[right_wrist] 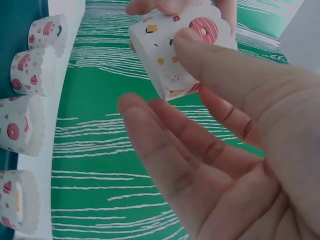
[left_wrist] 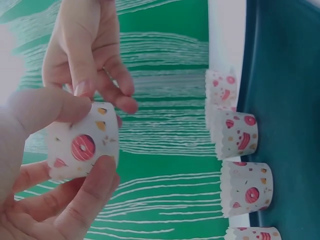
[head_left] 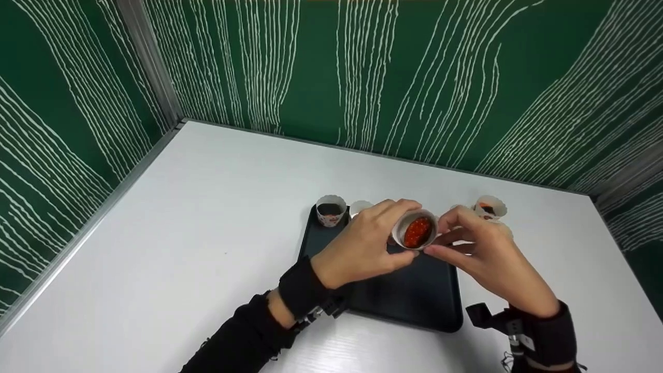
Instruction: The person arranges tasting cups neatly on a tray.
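Observation:
My left hand [head_left: 362, 243] grips a white paper baking cup [head_left: 398, 234] printed with donuts, its thumb on one side and fingers on the other. The cup is raised over the dark tray [head_left: 383, 303] and tilted, its mouth towards the head camera. Red, glossy, grainy contents [head_left: 417, 232] show inside. My right hand [head_left: 481, 246] is at the cup's right side. In the right wrist view its thumb [right_wrist: 192, 47] lies against the cup wall, while the other fingers [right_wrist: 150, 132] stretch out apart from it. The cup's printed outside [left_wrist: 82, 145] faces the left wrist camera.
A cup with dark contents [head_left: 330, 211] stands at the tray's far left corner. Another cup [head_left: 489, 207] is at the far right. Several similar cups, including this one [left_wrist: 247, 187], line the tray's far edge. Green walls with white lines [head_left: 321, 67] border the white table [head_left: 207, 207].

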`<state>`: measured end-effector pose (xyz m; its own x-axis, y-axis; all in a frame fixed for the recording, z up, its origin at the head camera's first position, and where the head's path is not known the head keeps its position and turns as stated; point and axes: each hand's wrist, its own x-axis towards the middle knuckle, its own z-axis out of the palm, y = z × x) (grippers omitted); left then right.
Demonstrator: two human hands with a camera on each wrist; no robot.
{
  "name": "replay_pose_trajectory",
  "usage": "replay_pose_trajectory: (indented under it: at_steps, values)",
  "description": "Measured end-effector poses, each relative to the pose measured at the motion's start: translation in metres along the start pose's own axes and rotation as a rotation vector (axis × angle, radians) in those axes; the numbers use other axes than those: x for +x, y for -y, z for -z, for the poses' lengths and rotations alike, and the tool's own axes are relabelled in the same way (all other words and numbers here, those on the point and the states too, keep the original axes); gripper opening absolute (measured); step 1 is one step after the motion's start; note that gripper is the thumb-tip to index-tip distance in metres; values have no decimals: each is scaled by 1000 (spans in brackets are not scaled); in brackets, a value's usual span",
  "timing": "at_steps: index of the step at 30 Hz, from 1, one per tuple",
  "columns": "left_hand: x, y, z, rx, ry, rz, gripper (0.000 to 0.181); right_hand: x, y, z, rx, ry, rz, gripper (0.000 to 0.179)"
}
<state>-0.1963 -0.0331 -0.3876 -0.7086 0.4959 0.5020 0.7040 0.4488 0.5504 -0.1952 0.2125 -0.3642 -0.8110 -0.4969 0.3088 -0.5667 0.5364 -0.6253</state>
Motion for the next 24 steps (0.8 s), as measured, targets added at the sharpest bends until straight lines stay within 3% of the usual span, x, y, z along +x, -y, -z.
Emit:
replay_pose_trajectory:
  at_steps: [5, 19, 24]
  values:
    - [-1, 2, 0, 30, 5, 6, 62, 1, -3, -4, 57, 37, -1, 22]
    - [-3, 3, -2, 70, 8, -6, 44, 3, -2, -11, -37, 67, 78, 24]
    - [-4, 3, -2, 83, 34, -5, 44, 2, 1, -9, -27, 128, 46, 23]
